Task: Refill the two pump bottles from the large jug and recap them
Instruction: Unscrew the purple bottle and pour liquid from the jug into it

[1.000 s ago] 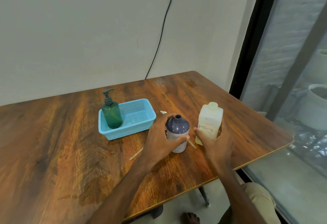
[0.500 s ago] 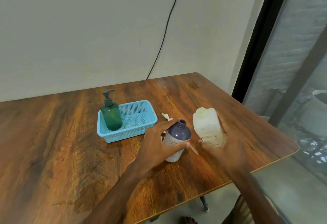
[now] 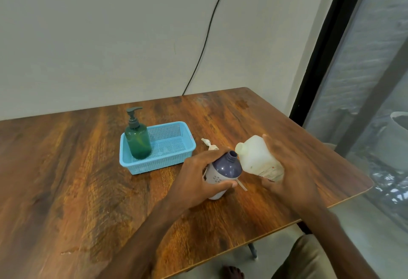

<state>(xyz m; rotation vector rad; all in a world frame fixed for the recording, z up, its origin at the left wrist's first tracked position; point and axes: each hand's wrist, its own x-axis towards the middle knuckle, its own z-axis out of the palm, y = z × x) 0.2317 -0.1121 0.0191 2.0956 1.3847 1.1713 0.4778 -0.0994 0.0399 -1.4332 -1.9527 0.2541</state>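
Observation:
My left hand [image 3: 196, 179] grips a purple and white bottle [image 3: 224, 171] with its neck uncapped, tilted to the right on the wooden table [image 3: 77, 190]. My right hand [image 3: 289, 172] holds the pale, translucent jug [image 3: 256, 157] lifted and tipped left, its mouth close beside the bottle's open neck. No liquid is visible between them. The bottle's white pump head [image 3: 209, 145] lies on the table behind my left hand, its tube [image 3: 241, 186] showing below the bottle. A green pump bottle [image 3: 138, 138], capped, stands upright in the left end of a blue basket [image 3: 172, 159].
A black cable [image 3: 205, 42] runs down the wall behind the table. The table's right edge [image 3: 344, 200] is close to my right hand, with a glass door [image 3: 364, 80] beyond it. My knee and foot show below the front edge.
My right hand has lifted the jug off the table and tipped it left toward the purple bottle's neck. My left hand has tilted that bottle to the right.

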